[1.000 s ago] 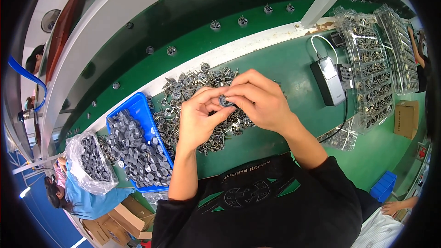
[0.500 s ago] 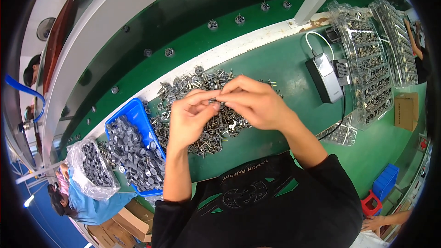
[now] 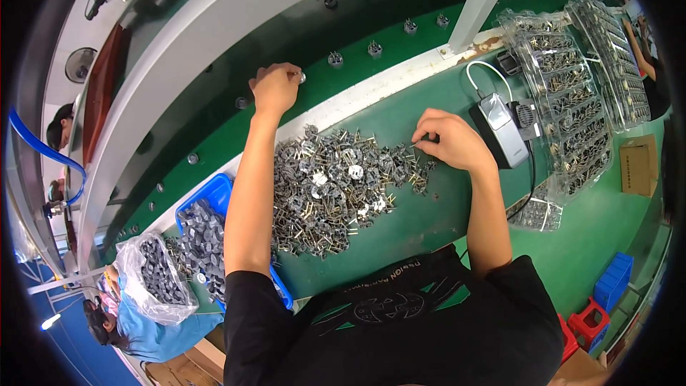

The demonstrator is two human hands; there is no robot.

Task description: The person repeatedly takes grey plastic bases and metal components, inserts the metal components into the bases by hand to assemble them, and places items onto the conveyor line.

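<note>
One long green belt [image 3: 393,41] beyond bench [image 3: 421,218]; pronged-part pile [image 3: 321,207] on bench could scatter if forearm [image 3: 250,200] brushes it. Left hand [image 3: 275,89] curled against small round part [image 3: 302,78] at belt, grip unclear; part might topple if nudged. Right hand [image 3: 450,139] half-curled near pile, pinch unclear. Earlier, hands met above pile; now apart.

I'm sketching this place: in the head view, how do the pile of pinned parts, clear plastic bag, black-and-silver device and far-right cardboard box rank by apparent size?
Largest to smallest:
Pile of pinned parts
Clear plastic bag
Black-and-silver device and cardboard box: too alike to rank; the box looks farther away.
</note>
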